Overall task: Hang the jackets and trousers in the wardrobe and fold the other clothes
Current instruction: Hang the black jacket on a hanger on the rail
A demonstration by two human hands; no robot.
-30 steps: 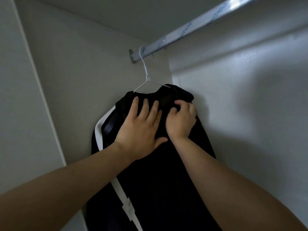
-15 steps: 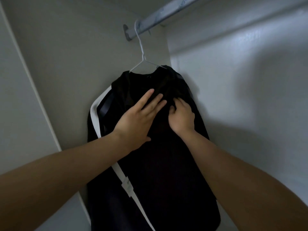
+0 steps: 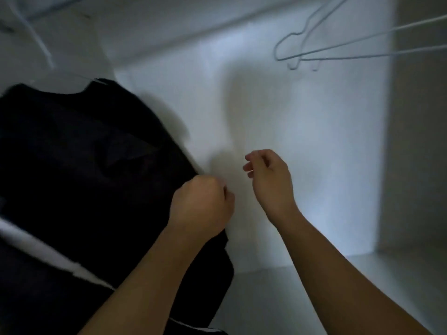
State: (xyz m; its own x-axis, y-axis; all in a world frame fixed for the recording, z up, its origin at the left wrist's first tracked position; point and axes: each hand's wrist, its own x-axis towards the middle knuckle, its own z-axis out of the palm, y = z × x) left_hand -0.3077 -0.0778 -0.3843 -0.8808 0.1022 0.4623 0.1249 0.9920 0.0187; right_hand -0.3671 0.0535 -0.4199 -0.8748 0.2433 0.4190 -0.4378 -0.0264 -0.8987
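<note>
A black garment (image 3: 84, 165) with a white stripe hangs at the left inside the wardrobe, on a white wire hanger (image 3: 42, 48) that is blurred. My left hand (image 3: 202, 206) is curled into a fist in front of the garment's right edge, and I see no fabric in it. My right hand (image 3: 269, 176) floats to its right before the white back wall, its fingers loosely curled and holding nothing. Neither hand touches the garment as far as I can see.
Two bare white wire hangers (image 3: 312, 48) hang at the upper right. The wardrobe's back wall (image 3: 302, 122) is white, its right side panel (image 3: 416, 141) stands close, and the pale bottom board (image 3: 314, 293) lies below the hands.
Both hands have come off the black garment and moved down and right. The left hand went from flat fingers to a fist. My view has swung right, showing the bare hangers.
</note>
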